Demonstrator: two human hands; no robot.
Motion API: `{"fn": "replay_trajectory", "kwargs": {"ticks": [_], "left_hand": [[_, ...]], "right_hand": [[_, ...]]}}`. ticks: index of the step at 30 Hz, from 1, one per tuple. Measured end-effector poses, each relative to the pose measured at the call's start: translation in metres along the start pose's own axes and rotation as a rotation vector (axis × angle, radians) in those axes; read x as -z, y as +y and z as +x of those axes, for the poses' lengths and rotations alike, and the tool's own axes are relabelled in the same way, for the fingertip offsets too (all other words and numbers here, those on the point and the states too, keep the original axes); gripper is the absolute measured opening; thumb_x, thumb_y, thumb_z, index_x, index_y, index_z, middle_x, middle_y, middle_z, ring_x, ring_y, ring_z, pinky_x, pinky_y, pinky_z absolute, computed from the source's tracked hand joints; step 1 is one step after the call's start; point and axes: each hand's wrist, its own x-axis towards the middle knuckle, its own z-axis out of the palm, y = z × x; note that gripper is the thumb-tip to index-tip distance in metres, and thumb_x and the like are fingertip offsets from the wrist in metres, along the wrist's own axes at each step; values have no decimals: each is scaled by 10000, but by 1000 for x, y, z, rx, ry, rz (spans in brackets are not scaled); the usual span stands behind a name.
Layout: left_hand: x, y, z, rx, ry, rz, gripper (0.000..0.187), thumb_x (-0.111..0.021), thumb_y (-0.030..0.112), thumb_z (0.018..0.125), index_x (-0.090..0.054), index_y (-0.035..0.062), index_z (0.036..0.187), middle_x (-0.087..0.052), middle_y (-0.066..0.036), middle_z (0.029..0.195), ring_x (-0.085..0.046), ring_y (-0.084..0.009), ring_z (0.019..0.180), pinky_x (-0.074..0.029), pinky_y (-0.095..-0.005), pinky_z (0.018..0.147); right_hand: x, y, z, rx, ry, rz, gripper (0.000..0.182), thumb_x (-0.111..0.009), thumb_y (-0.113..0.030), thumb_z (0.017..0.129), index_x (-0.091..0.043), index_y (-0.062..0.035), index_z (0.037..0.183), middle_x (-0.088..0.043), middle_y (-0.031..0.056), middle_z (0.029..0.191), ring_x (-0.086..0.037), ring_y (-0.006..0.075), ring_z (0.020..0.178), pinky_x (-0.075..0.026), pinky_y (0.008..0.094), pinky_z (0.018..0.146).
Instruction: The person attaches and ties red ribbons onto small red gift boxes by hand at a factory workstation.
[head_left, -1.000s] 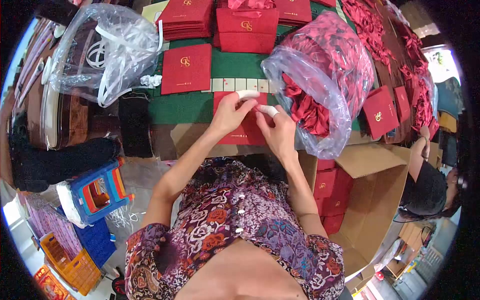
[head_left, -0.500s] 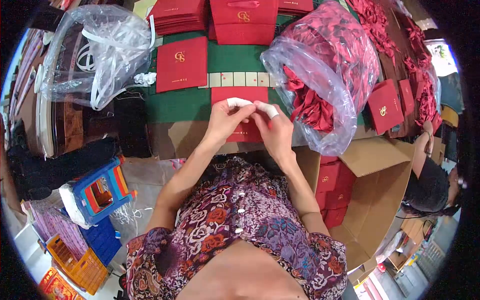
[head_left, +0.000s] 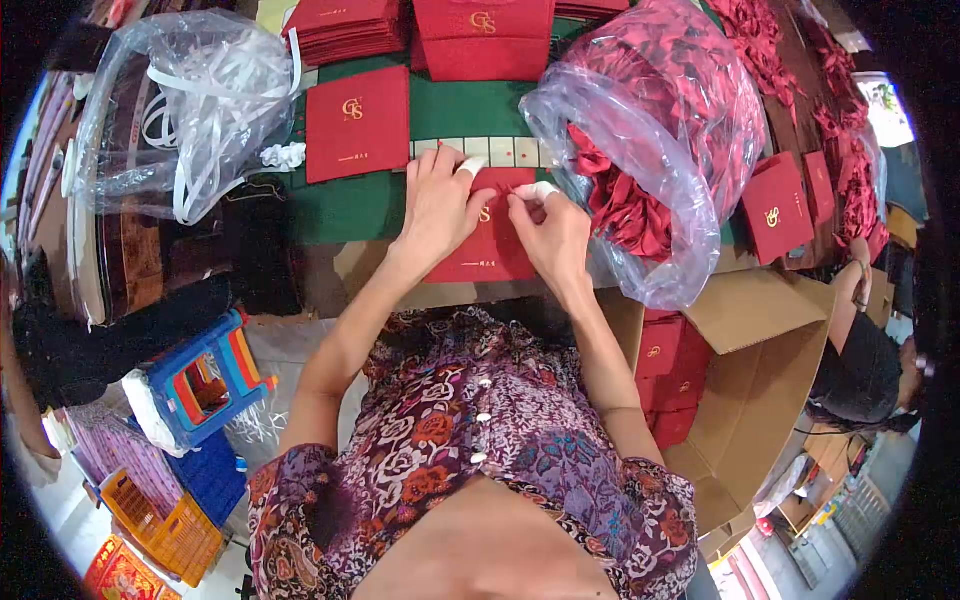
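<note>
A flat red paper bag (head_left: 490,258) with gold lettering lies on the green mat in front of me. My left hand (head_left: 437,205) rests over its upper left part, fingers stretched past the top edge and thumb apart. At the bag's upper right, my right hand (head_left: 553,228) is closed in a pinch on a small bit of red ribbon (head_left: 507,188). White tape wraps a finger on each hand. Just right of my right hand, a clear plastic bag (head_left: 690,260) of red ribbon bows (head_left: 635,215) lies with its mouth towards me.
Another flat red bag (head_left: 358,125) lies left, near a plastic bag of white ribbon (head_left: 220,110). Red bags are stacked (head_left: 350,40) behind, beside a standing red bag (head_left: 484,45). An open cardboard box (head_left: 745,400) is at right. Another person's arm (head_left: 850,290) shows far right.
My hands, fingertips together over the bag half a second ago, have moved apart. The left hand went up and opened onto the bag's upper left; the bag's gold lettering now shows between them.
</note>
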Motion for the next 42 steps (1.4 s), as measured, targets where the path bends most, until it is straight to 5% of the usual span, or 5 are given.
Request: {"fn": "replay_trajectory", "kwargs": {"ticks": [17, 24, 32, 33, 42], "left_hand": [[11, 22, -6, -26, 69, -155, 191, -734, 125, 822, -678, 121, 1004, -638, -88, 833, -577, -279, 857, -361, -426, 878], [9, 17, -8, -32, -12, -244, 193, -727, 109, 815, -675, 123, 1001, -649, -74, 848, -593, -267, 874, -358, -420, 891], [17, 19, -3, 25, 30, -254, 198, -724, 122, 821, -682, 134, 1015, -670, -61, 858, -600, -263, 882, -354, -406, 900], [17, 19, -4, 33, 16, -247, 200, -726, 126, 822, -684, 135, 1017, -672, -60, 859, -600, -263, 880, -354, -403, 900], [12, 14, -4, 82, 25, -313, 249, -790, 222, 779, -692, 150, 996, -675, -74, 854, -599, -256, 885, -356, -392, 881]], "right_hand": [[28, -20, 24, -200, -363, 41, 213, -714, -227, 785, -724, -15, 794, -701, 169, 705, -705, 318, 661, -549, 403, 638], [16, -18, 19, -69, -227, -20, 213, -724, -231, 782, -722, -18, 795, -703, 162, 711, -707, 318, 668, -550, 412, 646], [14, -26, 2, -86, -84, -11, 183, -764, -183, 846, -731, -12, 904, -731, 114, 763, -713, 173, 671, -552, 309, 639], [11, -26, 0, -118, -60, 13, 194, -766, -206, 836, -701, -26, 868, -712, 147, 763, -714, 283, 704, -542, 378, 642], [37, -36, 6, -98, -135, 176, 192, -738, -147, 865, -722, 0, 987, -728, 188, 869, -732, 283, 757, -560, 355, 687]]}}
